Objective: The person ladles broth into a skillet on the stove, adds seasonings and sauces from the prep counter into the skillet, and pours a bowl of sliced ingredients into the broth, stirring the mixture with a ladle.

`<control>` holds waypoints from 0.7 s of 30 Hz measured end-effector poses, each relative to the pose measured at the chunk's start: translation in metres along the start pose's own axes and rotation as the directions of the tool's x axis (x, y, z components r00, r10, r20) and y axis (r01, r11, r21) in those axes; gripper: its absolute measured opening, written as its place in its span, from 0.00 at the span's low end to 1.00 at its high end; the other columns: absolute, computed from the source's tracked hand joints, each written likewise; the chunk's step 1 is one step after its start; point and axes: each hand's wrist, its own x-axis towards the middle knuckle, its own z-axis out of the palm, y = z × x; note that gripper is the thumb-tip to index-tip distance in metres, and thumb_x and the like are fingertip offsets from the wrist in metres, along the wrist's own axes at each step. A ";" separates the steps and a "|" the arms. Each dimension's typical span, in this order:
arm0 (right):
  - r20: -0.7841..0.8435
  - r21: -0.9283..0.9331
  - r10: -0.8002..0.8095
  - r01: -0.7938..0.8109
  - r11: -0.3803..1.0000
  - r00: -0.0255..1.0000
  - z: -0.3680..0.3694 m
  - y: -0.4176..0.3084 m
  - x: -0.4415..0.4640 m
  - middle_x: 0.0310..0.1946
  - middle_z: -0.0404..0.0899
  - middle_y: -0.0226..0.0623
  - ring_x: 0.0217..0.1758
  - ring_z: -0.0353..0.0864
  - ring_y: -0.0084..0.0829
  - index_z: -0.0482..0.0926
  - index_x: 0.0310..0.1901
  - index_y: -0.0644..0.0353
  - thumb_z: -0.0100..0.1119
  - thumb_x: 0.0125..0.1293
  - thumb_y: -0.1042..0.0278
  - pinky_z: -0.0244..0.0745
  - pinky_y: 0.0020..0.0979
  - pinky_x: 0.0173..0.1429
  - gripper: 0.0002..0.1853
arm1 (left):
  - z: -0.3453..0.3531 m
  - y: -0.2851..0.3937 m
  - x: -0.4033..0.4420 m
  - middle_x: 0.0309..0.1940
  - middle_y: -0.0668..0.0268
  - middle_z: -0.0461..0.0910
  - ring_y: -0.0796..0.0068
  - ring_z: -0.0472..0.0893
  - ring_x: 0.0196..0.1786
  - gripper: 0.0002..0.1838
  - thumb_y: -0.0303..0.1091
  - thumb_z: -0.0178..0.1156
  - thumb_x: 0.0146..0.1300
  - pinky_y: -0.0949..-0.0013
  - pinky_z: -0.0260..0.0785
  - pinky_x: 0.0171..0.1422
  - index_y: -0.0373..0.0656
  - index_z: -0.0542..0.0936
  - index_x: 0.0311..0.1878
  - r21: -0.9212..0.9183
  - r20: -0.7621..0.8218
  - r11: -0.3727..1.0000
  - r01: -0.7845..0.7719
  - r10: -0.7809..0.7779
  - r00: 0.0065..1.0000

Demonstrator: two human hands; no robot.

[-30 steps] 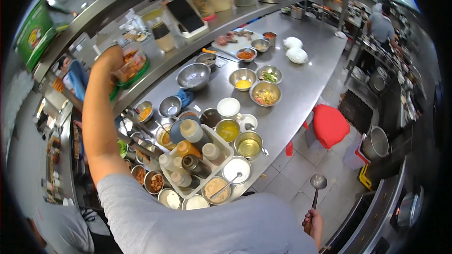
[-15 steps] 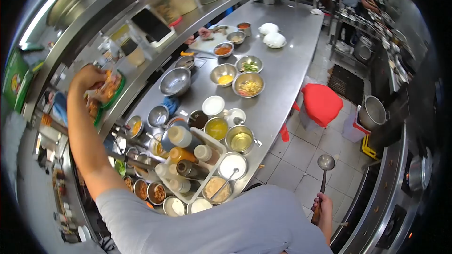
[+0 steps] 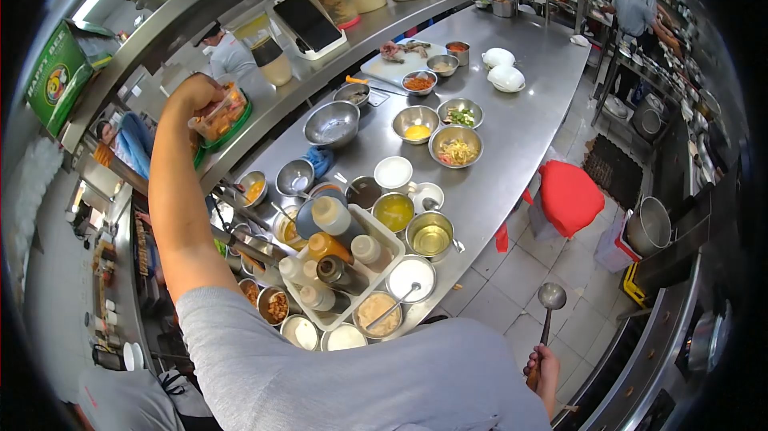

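Note:
Over the shelf at the left, my left hand (image 3: 198,93) is curled at the upper edge of a clear plastic tub (image 3: 222,117) of orange-red food pieces with a green rim or lid. Its fingertips are hidden by the tub and the food, so I cannot make out what they pinch. Low at the right, my right hand (image 3: 544,369) is wrapped round the wooden handle of a metal ladle (image 3: 551,296). The ladle points away from me, bowl uppermost in view, above the tiled floor, and its bowl looks bare.
The steel table (image 3: 352,183) carries several metal bowls and a white crate (image 3: 370,283) of squeeze bottles. A red-covered stool (image 3: 570,197) stands beside it. The stove counter (image 3: 640,367) runs along the right. Co-workers (image 3: 632,15) stand at the far end and behind the shelf.
My view has swung left, so the table and shelf sit further right in the picture. My left hand stays at the tub. The right hand keeps its hold on the ladle.

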 end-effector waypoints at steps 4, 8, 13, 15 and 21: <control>-0.001 -0.046 0.011 -0.011 0.999 1.000 0.005 -0.005 -0.007 0.21 0.72 0.24 0.18 0.69 0.22 0.74 0.38 0.51 0.58 0.71 0.56 0.64 0.28 0.23 0.10 | -0.001 -0.004 -0.001 0.20 0.68 0.77 0.76 0.73 0.17 0.06 0.30 0.66 0.61 0.70 0.61 0.20 0.36 0.84 0.36 0.105 -0.018 0.994 -0.040 0.042 0.999; -0.003 0.001 0.002 -0.002 1.000 1.000 0.002 -0.011 -0.012 0.21 0.73 0.29 0.17 0.70 0.26 0.73 0.38 0.56 0.60 0.68 0.62 0.65 0.30 0.22 0.09 | 0.004 0.005 -0.015 0.17 0.68 0.75 0.76 0.72 0.16 0.10 0.35 0.68 0.59 0.68 0.60 0.19 0.36 0.85 0.32 0.042 -0.056 0.997 -0.066 0.068 0.996; -0.030 0.003 0.009 -0.009 1.000 1.000 -0.012 -0.008 -0.006 0.21 0.73 0.30 0.18 0.70 0.26 0.73 0.39 0.56 0.59 0.69 0.62 0.66 0.31 0.22 0.09 | 0.009 -0.007 -0.008 0.15 0.65 0.77 0.75 0.74 0.14 0.13 0.34 0.71 0.53 0.65 0.62 0.18 0.36 0.83 0.21 0.359 -0.253 0.921 -0.151 0.251 0.934; -0.040 0.023 0.017 -0.016 1.000 0.999 -0.017 -0.009 -0.009 0.22 0.73 0.30 0.18 0.70 0.26 0.73 0.39 0.56 0.59 0.69 0.61 0.67 0.31 0.22 0.09 | 0.012 -0.002 -0.016 0.14 0.64 0.77 0.75 0.75 0.15 0.16 0.36 0.73 0.52 0.67 0.63 0.18 0.36 0.82 0.17 0.393 -0.303 0.905 -0.160 0.292 0.907; -0.044 0.015 0.004 -0.004 1.000 0.999 -0.030 -0.008 -0.016 0.22 0.74 0.31 0.17 0.71 0.27 0.73 0.39 0.56 0.59 0.69 0.61 0.69 0.33 0.22 0.09 | 0.015 -0.011 -0.010 0.18 0.61 0.81 0.71 0.77 0.15 0.12 0.33 0.72 0.53 0.65 0.62 0.18 0.34 0.83 0.22 -0.036 -0.252 0.976 -0.213 0.197 0.947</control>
